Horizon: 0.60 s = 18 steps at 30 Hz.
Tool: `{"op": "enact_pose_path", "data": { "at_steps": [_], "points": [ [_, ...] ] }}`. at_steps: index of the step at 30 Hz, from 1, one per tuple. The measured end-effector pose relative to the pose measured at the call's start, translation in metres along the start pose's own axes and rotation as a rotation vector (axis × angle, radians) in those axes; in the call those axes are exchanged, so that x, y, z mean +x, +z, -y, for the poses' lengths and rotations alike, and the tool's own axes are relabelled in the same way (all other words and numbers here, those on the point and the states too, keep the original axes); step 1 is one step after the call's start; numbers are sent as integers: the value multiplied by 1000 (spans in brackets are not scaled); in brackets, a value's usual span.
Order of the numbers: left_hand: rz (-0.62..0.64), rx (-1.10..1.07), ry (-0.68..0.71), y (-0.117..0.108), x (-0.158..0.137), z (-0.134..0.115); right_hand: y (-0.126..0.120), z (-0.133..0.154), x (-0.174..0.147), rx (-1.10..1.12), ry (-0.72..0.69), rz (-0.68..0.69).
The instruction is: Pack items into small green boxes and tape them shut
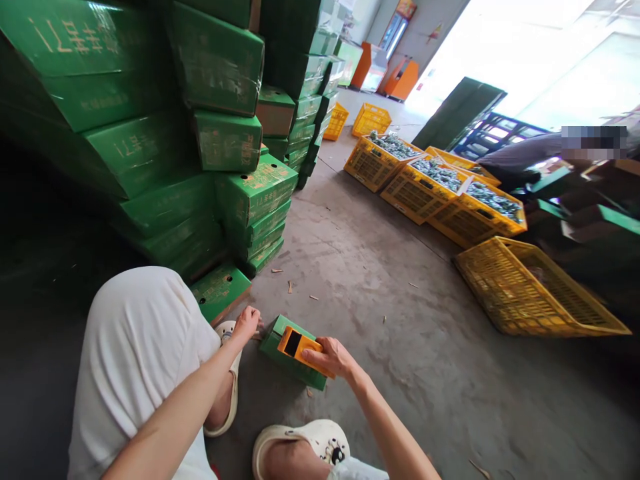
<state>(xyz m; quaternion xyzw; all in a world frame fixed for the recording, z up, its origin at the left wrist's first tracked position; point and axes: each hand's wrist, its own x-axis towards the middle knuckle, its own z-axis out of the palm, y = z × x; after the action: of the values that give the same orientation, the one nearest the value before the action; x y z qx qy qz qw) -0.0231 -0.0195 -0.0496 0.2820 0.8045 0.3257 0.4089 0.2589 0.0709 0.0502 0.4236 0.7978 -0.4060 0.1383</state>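
My right hand [330, 357] grips an orange handheld device [293, 343] with a dark panel on it. The device is over the top of a small green box [280, 327] on the floor between my feet; whether they touch I cannot tell. Close to the box's left end, my left hand [249, 323] has its fingers curled in, and what they hold, if anything, is hidden. Another green box [220, 290] lies flat beyond my left hand, at the foot of the stacks.
Tall stacks of green boxes [225, 67] rise on the left. Yellow crates [415, 197] filled with small greyish pieces stand at the right, near a tilted yellow crate [525, 293]. A person [520, 153] bends over behind them. My white clogs [320, 437] flank the small box.
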Motion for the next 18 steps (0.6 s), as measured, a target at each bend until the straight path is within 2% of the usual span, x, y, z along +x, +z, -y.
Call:
{"op": "enact_pose_path", "data": {
  "at_steps": [7, 15, 18],
  "points": [
    [-34, -56, 7, 17, -1, 20, 1, 10, 5, -126, 23, -32],
    [-143, -28, -22, 27, 9, 37, 5, 30, 12, -107, 10, -48],
    [-149, -15, -39, 32, 12, 38, 5, 35, 15, -123, 10, -55]
  ]
}}
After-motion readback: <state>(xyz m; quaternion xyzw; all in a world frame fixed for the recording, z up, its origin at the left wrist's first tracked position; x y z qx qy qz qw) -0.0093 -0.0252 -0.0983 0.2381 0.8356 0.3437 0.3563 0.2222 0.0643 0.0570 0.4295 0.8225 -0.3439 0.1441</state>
